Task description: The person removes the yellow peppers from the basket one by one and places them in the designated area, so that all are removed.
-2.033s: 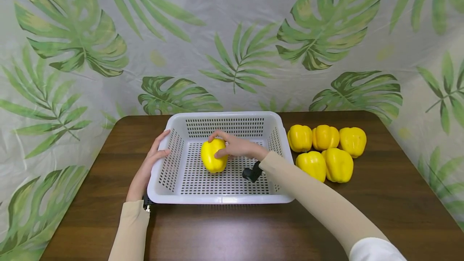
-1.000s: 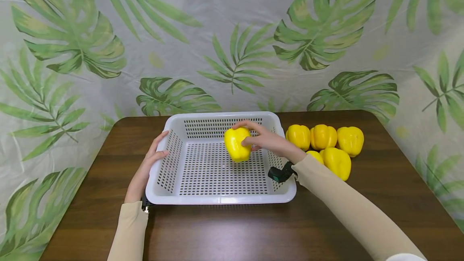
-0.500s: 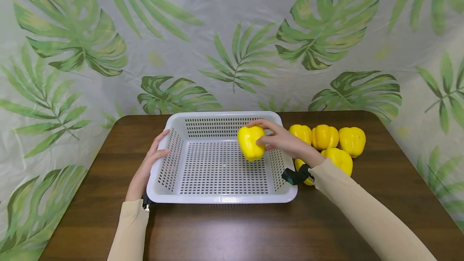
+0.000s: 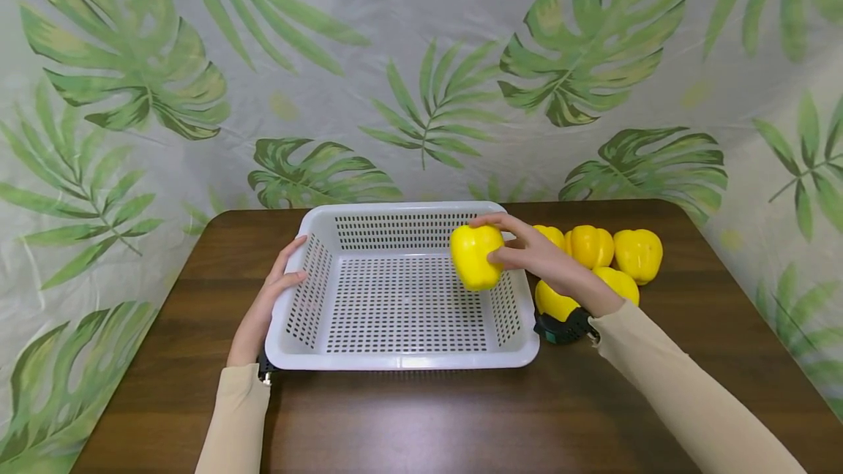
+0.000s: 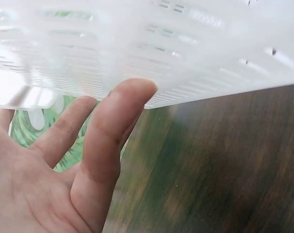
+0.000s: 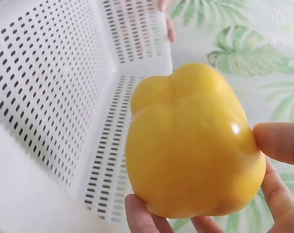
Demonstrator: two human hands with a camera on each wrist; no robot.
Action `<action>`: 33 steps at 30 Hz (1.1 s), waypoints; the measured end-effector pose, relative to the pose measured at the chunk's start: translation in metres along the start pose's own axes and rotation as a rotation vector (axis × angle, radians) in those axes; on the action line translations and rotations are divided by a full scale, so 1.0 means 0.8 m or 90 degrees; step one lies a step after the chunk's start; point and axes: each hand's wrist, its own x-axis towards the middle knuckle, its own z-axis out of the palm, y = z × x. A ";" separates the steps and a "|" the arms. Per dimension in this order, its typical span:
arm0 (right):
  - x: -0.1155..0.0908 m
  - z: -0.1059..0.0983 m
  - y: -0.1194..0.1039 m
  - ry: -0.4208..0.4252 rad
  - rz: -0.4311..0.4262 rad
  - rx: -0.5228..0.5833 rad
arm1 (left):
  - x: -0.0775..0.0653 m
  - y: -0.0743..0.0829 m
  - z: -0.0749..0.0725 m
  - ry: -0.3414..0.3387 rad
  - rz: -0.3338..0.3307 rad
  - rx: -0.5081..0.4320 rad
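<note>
My right hand (image 4: 536, 254) grips a yellow bell pepper (image 4: 473, 263), thumb on one side and fingers on the other. It is raised over the right end of a white perforated plastic basket (image 4: 402, 363). The right wrist view shows this bell pepper (image 6: 195, 145) up close, the basket wall (image 6: 55, 73) behind it. At the basket's left side, my left hand (image 4: 265, 306) rests its fairly straight fingers and thumb on the rim. In the left wrist view, the thumb (image 5: 110, 126) lies against the basket's outer wall (image 5: 195, 53), palm in sight.
Several more yellow bell peppers stand right of the basket, among them one at the back right (image 4: 638, 256) and one beside it (image 4: 589, 246). My right forearm partly covers the nearer ones. Behind the brown wooden table (image 4: 408, 423) hangs a leaf-patterned cloth (image 4: 435, 79).
My right hand has lifted the bell pepper from the basket's middle and carried it right, toward the right rim. My left hand has stayed at the left rim.
</note>
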 end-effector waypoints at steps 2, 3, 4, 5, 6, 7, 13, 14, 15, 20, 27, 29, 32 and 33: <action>-0.004 -0.003 -0.001 0.006 -0.006 0.001 | 0.000 -0.001 -0.001 0.004 0.001 0.004; -0.007 -0.005 -0.001 0.009 -0.008 0.001 | 0.000 -0.001 0.000 0.005 0.000 0.004; -0.009 -0.007 -0.002 0.013 -0.010 -0.001 | 0.000 -0.001 0.000 0.007 -0.002 0.005; -0.012 -0.009 -0.002 0.016 -0.011 0.000 | 0.000 -0.001 0.000 0.007 -0.002 0.006; -0.015 -0.011 -0.003 0.017 -0.010 0.001 | 0.000 -0.001 0.000 0.006 -0.002 0.006; -0.018 -0.013 -0.003 0.018 -0.009 0.002 | 0.000 -0.001 0.000 0.004 -0.002 0.004; -0.034 -0.024 -0.006 0.028 0.001 0.004 | -0.001 0.000 0.000 -0.011 -0.003 -0.006; -0.036 -0.025 -0.006 0.032 0.000 0.002 | -0.001 0.000 0.000 -0.013 -0.004 -0.005; -0.038 -0.027 -0.005 0.035 -0.001 -0.001 | -0.001 0.000 -0.001 -0.013 -0.003 -0.003; -0.049 -0.034 -0.001 0.050 -0.002 -0.011 | 0.000 -0.001 -0.002 -0.011 0.005 0.006; -0.067 -0.047 0.009 0.078 0.005 -0.022 | 0.001 -0.001 0.000 -0.003 0.012 0.016; -0.072 -0.051 0.012 0.083 0.004 -0.018 | 0.001 -0.002 -0.001 -0.002 0.014 0.018; -0.079 -0.056 0.016 0.095 0.006 -0.021 | 0.002 -0.002 -0.001 -0.001 0.018 0.022; -0.081 -0.058 0.017 0.098 0.005 -0.021 | 0.002 -0.003 -0.002 -0.002 0.018 0.021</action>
